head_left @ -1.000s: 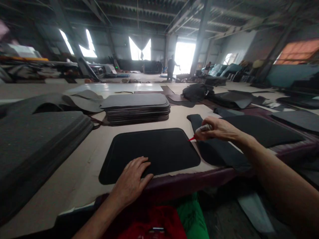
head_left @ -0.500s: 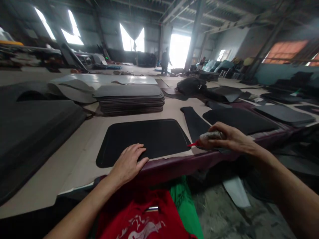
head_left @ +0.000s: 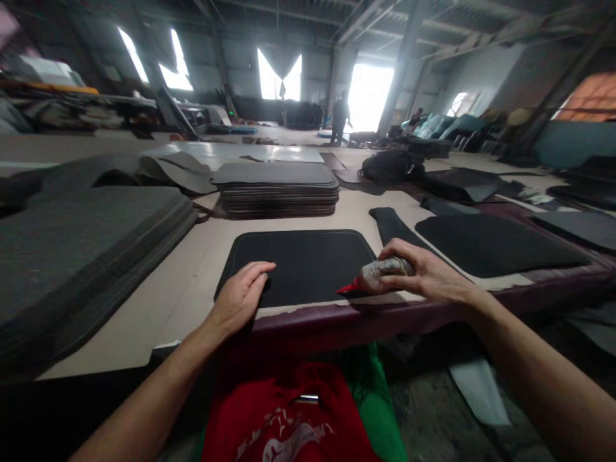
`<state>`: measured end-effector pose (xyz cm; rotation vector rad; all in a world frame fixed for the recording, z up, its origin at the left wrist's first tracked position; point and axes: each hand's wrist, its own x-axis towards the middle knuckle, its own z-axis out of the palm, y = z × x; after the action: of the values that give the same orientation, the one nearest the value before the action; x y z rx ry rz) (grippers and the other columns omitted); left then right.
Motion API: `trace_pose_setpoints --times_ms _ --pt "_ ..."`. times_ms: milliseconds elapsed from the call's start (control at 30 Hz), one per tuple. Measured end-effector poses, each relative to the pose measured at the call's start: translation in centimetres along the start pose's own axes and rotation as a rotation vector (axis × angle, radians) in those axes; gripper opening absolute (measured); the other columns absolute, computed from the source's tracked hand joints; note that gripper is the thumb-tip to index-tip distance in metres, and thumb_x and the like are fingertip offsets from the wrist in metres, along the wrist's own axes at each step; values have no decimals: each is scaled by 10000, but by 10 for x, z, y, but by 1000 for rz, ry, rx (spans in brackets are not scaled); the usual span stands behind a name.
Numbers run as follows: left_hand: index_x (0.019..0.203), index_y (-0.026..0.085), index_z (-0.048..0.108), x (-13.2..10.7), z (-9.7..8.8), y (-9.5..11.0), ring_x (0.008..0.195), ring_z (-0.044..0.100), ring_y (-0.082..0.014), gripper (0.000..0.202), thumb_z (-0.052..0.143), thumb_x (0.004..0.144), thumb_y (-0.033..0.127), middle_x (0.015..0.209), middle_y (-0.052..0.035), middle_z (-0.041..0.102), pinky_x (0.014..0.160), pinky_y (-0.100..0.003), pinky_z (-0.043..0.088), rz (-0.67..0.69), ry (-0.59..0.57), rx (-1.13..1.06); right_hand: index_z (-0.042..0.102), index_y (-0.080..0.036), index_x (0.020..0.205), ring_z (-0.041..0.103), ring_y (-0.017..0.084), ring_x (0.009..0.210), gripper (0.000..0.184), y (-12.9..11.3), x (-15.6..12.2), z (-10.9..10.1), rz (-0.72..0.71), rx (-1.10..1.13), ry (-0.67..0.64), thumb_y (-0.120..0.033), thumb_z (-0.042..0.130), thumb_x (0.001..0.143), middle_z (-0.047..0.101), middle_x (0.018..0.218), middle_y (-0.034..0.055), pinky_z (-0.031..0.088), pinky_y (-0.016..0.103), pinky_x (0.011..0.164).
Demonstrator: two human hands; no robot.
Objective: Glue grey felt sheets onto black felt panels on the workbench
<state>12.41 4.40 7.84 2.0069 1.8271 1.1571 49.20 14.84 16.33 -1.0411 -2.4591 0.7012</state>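
Round the near right corner and onto the near edge of the black panel (head_left: 303, 260) the red nozzle (head_left: 350, 287) has been brought since half a second ago; the left hand (head_left: 239, 296), too, has been shifted towards the near left corner. Wrapped firmly in the right hand (head_left: 418, 268) is the smudged bottle (head_left: 376, 274), tipped over nearly flat, nozzle pointed left. Whether the panel is touched by the tip cannot be told. Nothing is seen gripped in the left hand: fingers stretched, laid at the panel, which is spread flat on the worktop (head_left: 166, 298), close to its front. Steadiness is wanted here, it is judged: the tip is best kept low and tight along the edge, the squeeze even, the panel pinned without being dragged. Now the surroundings! Just behind, a stack of pads (head_left: 279, 200) is set; at the left a thick grey pile (head_left: 91, 250) is parked. Right beside the bottle a dark strip (head_left: 393, 226) is left lying, so the wrist's room could be cramped. Along the front, maroon covering (head_left: 308, 328) is draped over the drop.
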Motion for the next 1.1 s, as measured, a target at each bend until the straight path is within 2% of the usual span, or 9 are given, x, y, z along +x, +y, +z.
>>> trace_pose_setpoints --times_ms 133,233,333,500,800,967,1100 --pt "1153 233 682 -10 -38 -28 1112 641 -265 373 421 925 373 1184 -59 702 1031 -430 489 -217 168 12 608 -221 1011 572 189 797 288 -13 30 16 -145 -9 -44 -396 719 811 601 916 10 427 291 683" --pt "1114 211 689 -20 -51 -49 1098 649 -279 362 426 895 330 1153 -82 717 1036 -467 486 -308 223 -3 607 -217 1020 563 192 808 287 -23 51 32 -240 -15 -72 -384 719 816 596 930 19 419 292 690" --pt "1098 183 680 -28 -50 -60 1063 673 -257 362 416 895 324 1118 -90 731 1012 -447 516 -324 223 -23 601 -228 1025 558 195 821 280 -35 71 49 -308 -17 -93 -395 717 833 596 950 21 414 292 690" --pt "1154 165 646 -31 -44 -63 957 707 -204 377 390 923 316 1051 -77 744 939 -383 563 -299 197 -62 595 -242 1023 565 189 824 272 -57 98 75 -396 12 -141 -414 719 852 599 951 8 419 285 702" --pt "1221 161 587 -34 -40 -73 925 697 -184 373 372 924 228 1034 -81 710 916 -383 566 -274 248 -55 572 -226 1001 556 175 818 251 -91 131 107 -521 44 -160 -360 724 853 572 961 4 404 287 722" --pt "1243 149 565 -34 -37 -77 925 696 -186 400 354 904 174 1036 -91 704 908 -381 573 -277 255 -32 572 -227 1000 559 187 852 237 -97 143 125 -562 61 -117 -332 718 845 579 993 17 417 299 752" --pt "1235 171 572 -34 -38 -75 914 695 -188 406 378 879 147 1013 -74 709 904 -384 567 -289 255 0 590 -235 1023 567 194 865 272 -93 147 135 -495 133 -82 -351 728 820 590 1007 15 432 305 755"
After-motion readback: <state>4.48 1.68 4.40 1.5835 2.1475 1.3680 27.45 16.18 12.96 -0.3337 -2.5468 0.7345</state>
